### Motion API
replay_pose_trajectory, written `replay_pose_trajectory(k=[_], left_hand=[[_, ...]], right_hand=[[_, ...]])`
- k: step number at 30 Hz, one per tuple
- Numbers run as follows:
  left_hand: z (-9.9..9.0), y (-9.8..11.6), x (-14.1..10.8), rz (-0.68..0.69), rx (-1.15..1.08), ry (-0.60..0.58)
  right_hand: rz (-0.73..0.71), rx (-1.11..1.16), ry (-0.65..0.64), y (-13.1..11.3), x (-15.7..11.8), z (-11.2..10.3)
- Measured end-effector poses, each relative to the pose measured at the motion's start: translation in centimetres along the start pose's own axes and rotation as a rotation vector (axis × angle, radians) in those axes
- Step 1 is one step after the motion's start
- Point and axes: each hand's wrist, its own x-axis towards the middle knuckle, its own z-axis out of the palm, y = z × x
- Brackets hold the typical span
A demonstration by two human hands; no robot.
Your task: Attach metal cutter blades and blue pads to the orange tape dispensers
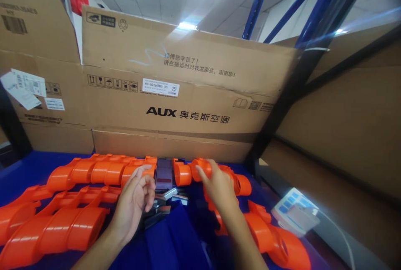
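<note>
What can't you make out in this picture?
All in the head view:
- Right hand: its own back and fingers hide whether its grip is closed on an orange part.
- Leftmost orange part: cut off by the left edge.
- Metal pieces: blurred and overlapping, so I can't count them.
- White label on the carton: its smallest print is too tiny to read.

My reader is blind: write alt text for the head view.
A person's right hand reaches among orange curved parts on a blue surface; the left hand, loosely curled, is near loose metal pieces. AUX-printed cardboard stands behind.
</note>
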Motion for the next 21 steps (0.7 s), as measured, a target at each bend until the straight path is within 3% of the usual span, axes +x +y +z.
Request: replay_pose_trajectory(k=[7, 13, 17, 21], left_hand=[[-0.2, 0.0, 0.1, -0.006, 0.014, -0.021], [-0.3, 0.0, 0.1, -0.006, 0.032, -0.017], [-0.3, -0.1, -0.1, -0.024, 0.048, -0.006], [-0.1, -0.2, -0.4, 0.004, 0.091, -0.014]], right_hand=[[-0.047, -0.014, 0.002, 0.8, 0.4, 1.7], [0.026, -0.027, 0.007, 2.7, 0.5, -0.8], [0.133, -0.138, -0.192, 4.1, -0.2, -2.9], [0.037, -0.128, -0.387, 4.8, -1.0, -3.5]])
